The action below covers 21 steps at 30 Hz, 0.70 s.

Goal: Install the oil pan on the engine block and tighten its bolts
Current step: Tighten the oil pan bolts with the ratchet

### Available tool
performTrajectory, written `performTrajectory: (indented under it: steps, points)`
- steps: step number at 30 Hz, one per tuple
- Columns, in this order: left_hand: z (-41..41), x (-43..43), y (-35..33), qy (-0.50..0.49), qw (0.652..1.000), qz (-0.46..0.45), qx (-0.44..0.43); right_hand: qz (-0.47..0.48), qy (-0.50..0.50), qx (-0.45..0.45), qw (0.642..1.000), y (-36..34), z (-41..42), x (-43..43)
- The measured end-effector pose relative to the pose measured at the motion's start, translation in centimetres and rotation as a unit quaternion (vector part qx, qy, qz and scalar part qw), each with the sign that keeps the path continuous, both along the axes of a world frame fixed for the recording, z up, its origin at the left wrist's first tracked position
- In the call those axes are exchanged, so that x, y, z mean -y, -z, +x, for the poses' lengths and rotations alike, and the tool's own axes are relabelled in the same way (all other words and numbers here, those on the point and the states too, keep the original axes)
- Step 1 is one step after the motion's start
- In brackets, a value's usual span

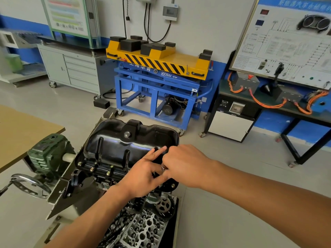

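Note:
The black oil pan (125, 140) sits upside-down on the engine block (100, 174), which is mounted on a stand. Brass-coloured bolts (91, 169) stand along the pan's near flange. My left hand (143, 174) lies on the pan's near right edge, index finger stretched out along the pan, the other fingers curled beside a small metal socket-like piece (163, 167). My right hand (186, 163) is curled over that piece from the right. How each hand holds it is hidden by the fingers.
A green gearbox (48, 154) and a handwheel (30, 185) sit at the stand's left. The cylinder head with a timing sprocket (163, 206) lies below the block. A wooden table (21, 133) is at left, a blue-and-yellow lift cart (159, 76) behind.

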<state>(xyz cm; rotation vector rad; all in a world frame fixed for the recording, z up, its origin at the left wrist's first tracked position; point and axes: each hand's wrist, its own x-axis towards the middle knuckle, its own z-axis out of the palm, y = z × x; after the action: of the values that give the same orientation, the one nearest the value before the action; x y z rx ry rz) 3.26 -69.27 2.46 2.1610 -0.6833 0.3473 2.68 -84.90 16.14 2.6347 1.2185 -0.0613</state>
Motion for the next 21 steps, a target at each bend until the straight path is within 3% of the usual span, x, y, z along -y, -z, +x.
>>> performTrajectory:
  steps: [9,16,21]
  points:
    - [-0.2,0.5,0.2,-0.013,0.999,0.026,0.020,0.035,0.032,0.006,0.999,1.9,0.1,0.5]
    - [-0.5,0.1,-0.2,0.002,0.999,0.044,0.004,-0.018,0.000,0.013,1.000,0.8,-0.1,0.3]
    - [-0.5,-0.4,-0.9,0.038,0.995,0.088,-0.007,0.007,-0.037,-0.001,0.999,1.2,-0.1,0.4]
